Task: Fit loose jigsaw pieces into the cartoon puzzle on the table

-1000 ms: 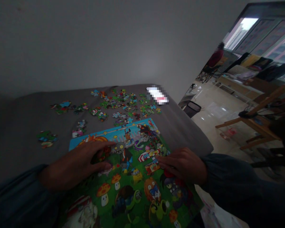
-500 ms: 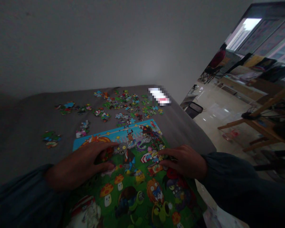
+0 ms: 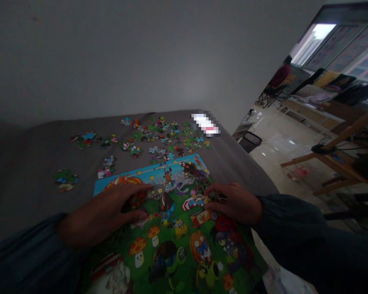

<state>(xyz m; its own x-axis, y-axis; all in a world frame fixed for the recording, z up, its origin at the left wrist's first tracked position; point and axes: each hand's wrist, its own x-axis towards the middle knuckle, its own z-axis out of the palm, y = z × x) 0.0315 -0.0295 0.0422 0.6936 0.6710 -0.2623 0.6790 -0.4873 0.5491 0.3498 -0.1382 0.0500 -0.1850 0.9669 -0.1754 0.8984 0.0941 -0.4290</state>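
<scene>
A colourful cartoon puzzle board lies in front of me, green with a blue strip along its far edge. My left hand rests over its left part, thumb and index finger apart, with the printed picture showing between them. At the right edge of the picture, my right hand has its fingers curled and the thumb tip a little apart from the index tip. Both fingertips are close to a printed figure with red and white stripes. Dim light hides whether a small piece lies under the right fingers.
Several loose jigsaw pieces are scattered beyond the board on the grey cloth. A small cluster of pieces lies at the left. A blurred-out bright device sits near the wall. A wooden stool stands on the floor at right.
My right hand has shifted slightly up and left, its thumb and index tips parting a little, uncovering a printed wheel. My left hand has stayed in place.
</scene>
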